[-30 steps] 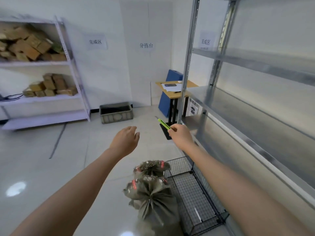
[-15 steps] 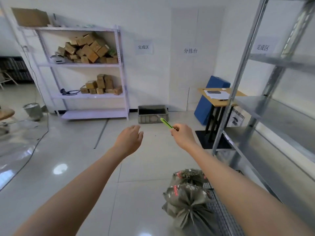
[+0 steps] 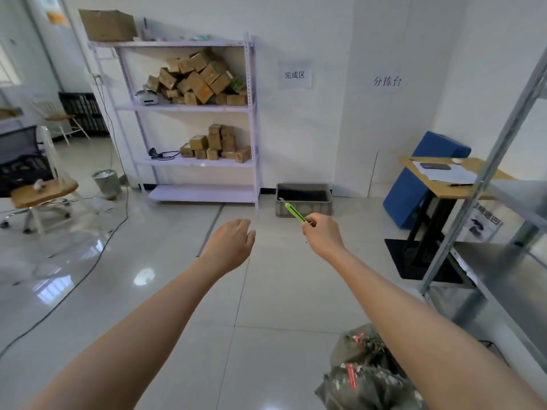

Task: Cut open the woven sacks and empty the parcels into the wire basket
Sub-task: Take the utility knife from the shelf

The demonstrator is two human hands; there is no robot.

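Two grey-green woven sacks tied with red bands, one (image 3: 359,349) behind the other (image 3: 364,386), stand on the floor at the bottom right, partly hidden by my right forearm. My right hand (image 3: 322,235) is stretched out in front of me and pinches a green utility knife (image 3: 294,212) that points up and left. My left hand (image 3: 229,247) hovers beside it, fingers relaxed and holding nothing. Both hands are well above and beyond the sacks. The wire basket is almost out of view behind my right arm.
A metal rack (image 3: 503,261) fills the right side. A small desk (image 3: 450,179) and blue pad (image 3: 414,184) stand ahead right. A grey crate (image 3: 305,208) sits by the wall. White shelves (image 3: 192,108) hold cardboard parcels. A chair (image 3: 41,196), bin (image 3: 107,180) and floor cable (image 3: 88,261) lie left.
My view has swung left and up: the sacks slid to the bottom right and the wire basket left the frame. Both hands keep the same pose, the knife still pinched.
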